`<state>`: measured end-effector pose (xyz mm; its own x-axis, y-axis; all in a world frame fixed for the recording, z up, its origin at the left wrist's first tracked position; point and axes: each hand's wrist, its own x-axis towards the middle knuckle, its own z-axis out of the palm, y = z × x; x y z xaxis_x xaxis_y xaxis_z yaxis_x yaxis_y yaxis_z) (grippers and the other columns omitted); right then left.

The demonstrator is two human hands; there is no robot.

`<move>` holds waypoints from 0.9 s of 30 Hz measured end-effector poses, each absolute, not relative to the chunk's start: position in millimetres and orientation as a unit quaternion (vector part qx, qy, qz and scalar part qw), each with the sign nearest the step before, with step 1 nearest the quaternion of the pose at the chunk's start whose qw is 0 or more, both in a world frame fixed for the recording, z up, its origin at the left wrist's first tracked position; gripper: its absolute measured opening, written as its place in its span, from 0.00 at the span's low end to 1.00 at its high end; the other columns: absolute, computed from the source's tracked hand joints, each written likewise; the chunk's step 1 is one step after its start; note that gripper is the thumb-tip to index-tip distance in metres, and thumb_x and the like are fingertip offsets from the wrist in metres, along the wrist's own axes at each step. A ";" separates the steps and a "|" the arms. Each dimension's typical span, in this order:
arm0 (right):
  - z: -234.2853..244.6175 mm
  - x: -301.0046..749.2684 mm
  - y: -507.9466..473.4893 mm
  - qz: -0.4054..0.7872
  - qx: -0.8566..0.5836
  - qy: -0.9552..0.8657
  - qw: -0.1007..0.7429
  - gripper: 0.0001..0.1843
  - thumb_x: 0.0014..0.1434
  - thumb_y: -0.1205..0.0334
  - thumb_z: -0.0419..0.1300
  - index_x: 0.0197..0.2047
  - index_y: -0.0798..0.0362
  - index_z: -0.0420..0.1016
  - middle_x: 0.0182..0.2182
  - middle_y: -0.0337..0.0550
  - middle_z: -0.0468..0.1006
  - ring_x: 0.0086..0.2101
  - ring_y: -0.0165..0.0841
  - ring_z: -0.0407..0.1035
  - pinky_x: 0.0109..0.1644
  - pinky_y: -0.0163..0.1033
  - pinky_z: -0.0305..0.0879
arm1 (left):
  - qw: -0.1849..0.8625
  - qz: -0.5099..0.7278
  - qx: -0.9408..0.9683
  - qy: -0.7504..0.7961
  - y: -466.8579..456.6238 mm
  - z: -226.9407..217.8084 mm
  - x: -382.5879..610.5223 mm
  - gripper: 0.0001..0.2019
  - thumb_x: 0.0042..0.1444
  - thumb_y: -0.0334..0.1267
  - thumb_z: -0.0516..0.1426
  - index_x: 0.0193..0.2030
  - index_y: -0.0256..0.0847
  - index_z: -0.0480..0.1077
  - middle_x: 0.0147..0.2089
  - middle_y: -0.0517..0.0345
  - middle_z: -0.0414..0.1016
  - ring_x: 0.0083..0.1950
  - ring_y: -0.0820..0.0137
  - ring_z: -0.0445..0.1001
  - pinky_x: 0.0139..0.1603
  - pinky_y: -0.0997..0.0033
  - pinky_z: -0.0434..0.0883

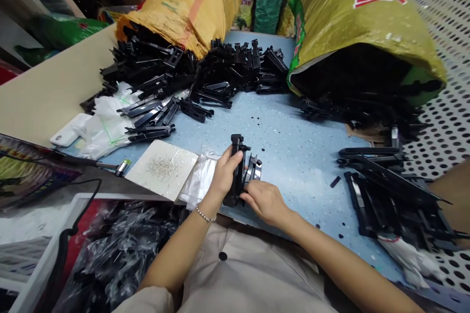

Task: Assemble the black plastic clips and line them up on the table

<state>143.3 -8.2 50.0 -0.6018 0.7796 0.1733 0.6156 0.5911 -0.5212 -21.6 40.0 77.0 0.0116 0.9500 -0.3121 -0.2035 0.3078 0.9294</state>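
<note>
My left hand (224, 172) is closed around a long black plastic part (238, 156) held upright near the front edge of the pale blue table (293, 142). My right hand (265, 200) pinches the lower end of the same part, where a second black piece (254, 168) sits beside it. A bracelet is on my left wrist. A white tile (163, 168) with several small silvery screws lies just left of my hands, next to a clear plastic bag (200, 178).
Heaps of black plastic parts (205, 76) spill from an orange sack (191, 0) and a yellow-green sack (360, 24) at the back. Assembled black pieces (389, 190) are stacked at the right by a perforated white panel (448, 112). A bin of bagged parts (121, 254) sits lower left.
</note>
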 end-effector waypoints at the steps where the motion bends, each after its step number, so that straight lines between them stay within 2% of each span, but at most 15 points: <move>1: 53.2 145.9 -0.8 0.234 -0.416 -0.858 0.188 0.23 0.70 0.49 0.41 0.31 0.51 0.67 0.26 0.42 0.70 0.27 0.34 0.63 0.33 0.38 0.55 | 0.597 0.461 0.376 0.538 46.4 70.9 -24.5 0.19 0.56 0.51 0.56 0.48 0.40 0.69 0.37 0.56 0.74 0.32 0.69 0.76 0.31 0.72 0.72; 4: 70.1 150.6 42.0 0.297 -0.457 -0.810 0.216 0.20 0.70 0.50 0.42 0.36 0.50 0.68 0.30 0.40 0.72 0.31 0.34 0.66 0.37 0.38 0.59 | 0.513 0.429 0.456 0.587 60.5 47.8 -30.5 0.15 0.58 0.43 0.54 0.49 0.40 0.70 0.45 0.51 0.76 0.44 0.62 0.77 0.47 0.62 0.73; 7: 82.4 130.8 104.0 0.294 -0.484 -0.787 0.243 0.15 0.69 0.52 0.45 0.46 0.50 0.69 0.41 0.44 0.74 0.42 0.36 0.69 0.47 0.39 0.61 | 0.471 0.419 0.478 0.611 57.0 24.5 -19.0 0.19 0.57 0.35 0.53 0.56 0.39 0.68 0.56 0.46 0.74 0.60 0.57 0.69 0.64 0.55 0.62; 9: 82.6 99.7 144.8 0.286 -0.509 -0.784 0.211 0.15 0.67 0.55 0.49 0.52 0.52 0.68 0.49 0.49 0.72 0.48 0.38 0.67 0.53 0.40 0.60 | 0.470 0.420 0.483 0.607 46.5 12.9 -0.8 0.23 0.57 0.32 0.52 0.61 0.38 0.65 0.61 0.44 0.70 0.65 0.56 0.65 0.67 0.53 0.58; 12: 74.5 43.5 191.4 0.289 -0.533 -0.776 0.173 0.19 0.66 0.60 0.49 0.59 0.54 0.64 0.57 0.55 0.66 0.56 0.43 0.62 0.58 0.45 0.57 | 0.435 0.419 0.524 0.601 29.8 4.1 26.4 0.25 0.56 0.29 0.50 0.62 0.37 0.64 0.64 0.43 0.66 0.67 0.55 0.61 0.69 0.51 0.55; 14: 68.6 13.8 211.0 0.296 -0.535 -0.773 0.171 0.20 0.66 0.63 0.49 0.60 0.56 0.63 0.59 0.58 0.65 0.58 0.45 0.59 0.59 0.47 0.56 | 0.424 0.426 0.538 0.591 23.5 3.1 33.1 0.25 0.55 0.28 0.50 0.61 0.38 0.65 0.64 0.44 0.65 0.67 0.56 0.60 0.69 0.52 0.54; 17: 63.6 -6.4 225.9 0.323 -0.535 -0.763 0.166 0.17 0.64 0.67 0.50 0.54 0.59 0.69 0.54 0.59 0.70 0.55 0.44 0.63 0.57 0.45 0.57 | 0.477 0.470 0.488 0.559 25.0 5.7 17.2 0.23 0.56 0.30 0.53 0.60 0.39 0.66 0.61 0.45 0.69 0.64 0.58 0.64 0.67 0.54 0.58; 20: 60.5 2.0 219.0 0.376 -0.521 -0.749 0.161 0.14 0.65 0.67 0.48 0.46 0.59 0.74 0.40 0.53 0.77 0.44 0.39 0.70 0.50 0.42 0.63 | 0.532 0.562 0.342 0.533 39.0 12.7 -19.4 0.21 0.57 0.37 0.57 0.59 0.40 0.66 0.60 0.45 0.69 0.61 0.60 0.68 0.64 0.58 0.62; 23: 56.1 34.7 182.8 0.436 -0.495 -0.734 0.163 0.17 0.66 0.64 0.46 0.43 0.59 0.75 0.29 0.45 0.76 0.32 0.33 0.71 0.41 0.38 0.67 | 0.542 0.671 0.171 0.476 58.4 25.7 -51.9 0.27 0.55 0.47 0.62 0.60 0.44 0.63 0.58 0.47 0.70 0.58 0.63 0.71 0.60 0.62 0.65; 25: 54.5 65.6 146.8 0.471 -0.472 -0.723 0.177 0.15 0.65 0.61 0.49 0.44 0.57 0.75 0.28 0.41 0.75 0.30 0.32 0.70 0.40 0.37 0.67 | 0.561 0.710 0.101 0.414 66.8 37.4 -61.7 0.29 0.54 0.51 0.62 0.59 0.45 0.61 0.53 0.50 0.73 0.51 0.66 0.75 0.56 0.63 0.68; 27: 55.5 97.0 109.6 0.543 -0.422 -0.690 0.225 0.13 0.63 0.57 0.55 0.46 0.54 0.75 0.33 0.40 0.76 0.30 0.29 0.69 0.39 0.36 0.67 | 0.603 0.709 0.090 0.354 66.8 50.4 -61.1 0.28 0.54 0.52 0.62 0.58 0.46 0.62 0.45 0.56 0.74 0.42 0.68 0.77 0.51 0.62 0.71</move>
<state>97.0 109.6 55.5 -0.5416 0.8276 -0.1473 0.3387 0.0544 -0.9393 -61.1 66.8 50.4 -0.2569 0.9187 -0.2999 -0.7915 -0.0220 0.6107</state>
